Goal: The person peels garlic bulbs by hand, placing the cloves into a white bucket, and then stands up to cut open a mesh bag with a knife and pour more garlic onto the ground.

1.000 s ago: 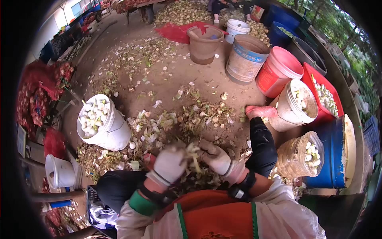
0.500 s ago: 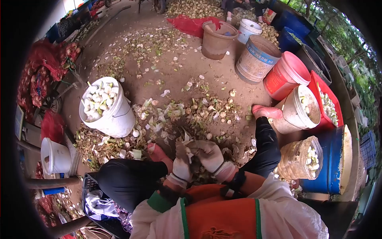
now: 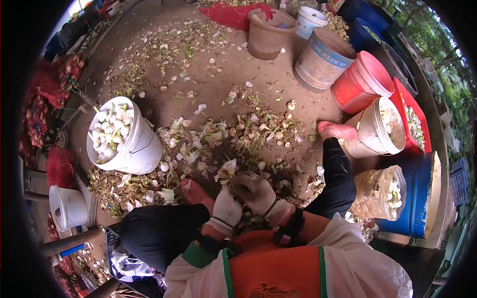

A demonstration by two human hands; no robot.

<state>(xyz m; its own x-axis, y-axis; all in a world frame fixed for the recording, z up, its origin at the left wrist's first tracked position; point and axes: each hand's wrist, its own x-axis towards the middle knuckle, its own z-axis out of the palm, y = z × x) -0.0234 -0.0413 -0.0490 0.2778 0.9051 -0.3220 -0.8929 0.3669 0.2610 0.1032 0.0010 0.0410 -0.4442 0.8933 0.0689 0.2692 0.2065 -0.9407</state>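
My left hand, in a pale glove, is closed in front of my lap. A garlic bulb with loose papery skin sticks up from its fingers. My right hand, gloved too, touches the left one with its fingers curled inward. What lies inside its grip is hidden. Below and ahead of both hands is a litter of garlic skins and trimmings on the bare ground. Left of them stands a white bucket filled with peeled garlic.
On the right stand a whitish bucket, a red bucket, a clear plastic tub with garlic and a blue barrel. A brown bucket is farther off. Red net bags and a small white bucket are at left.
The view has tilted slightly, so the far buckets sit higher. The garlic bulb now shows more clearly above my left hand, and my right hand has turned a little, fingers still curled.
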